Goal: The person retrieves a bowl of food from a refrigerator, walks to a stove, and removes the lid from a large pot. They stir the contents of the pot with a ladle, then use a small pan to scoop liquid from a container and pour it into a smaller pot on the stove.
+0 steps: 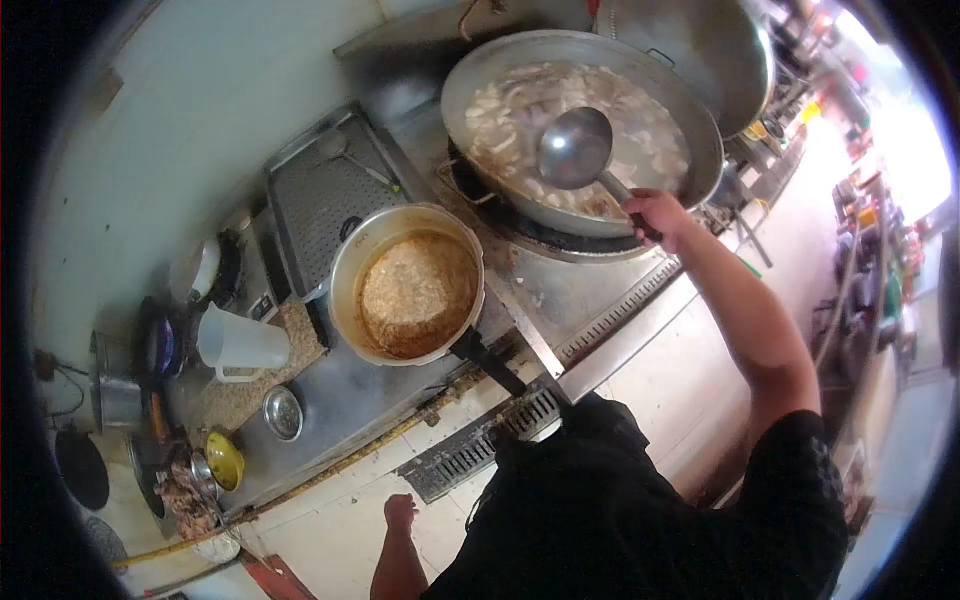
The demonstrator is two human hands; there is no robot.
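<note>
Head view: nearest the camera, a black fabric garment (640, 500) covers the wearer's torso and upper arm. The left hand (400, 512) hangs over pale, smooth floor tiles (345, 525), clear of the cookware, its fingers curled; whether it holds anything cannot be told. Beside it lies a slotted, dark-stained floor grating (450, 476).

Above the grating projects the smooth black handle (490, 363) of a round, dull metal pot (348, 275). The pot contains a brown mass (420, 285), paler and grainy at the centre, darker round the edge. To its left stand a translucent white jug (240, 340) with a loop handle, a small round metal dish (283, 413) and a glossy yellow bowl (225, 461).

The right hand (656, 218) is clenched round the dark grip of a ladle (576, 148). The ladle's deep, rounded metal head is over a broad, grey metal pan (706, 155), which is filled with cloudy liquid and pale, irregular pieces (640, 125).

Beyond the pot lies a rectangular metal tray (320, 215) with a dimpled or perforated base; a long-handled utensil (370, 172) rests on it. A pale, smooth wall (220, 90) stands behind.
</note>
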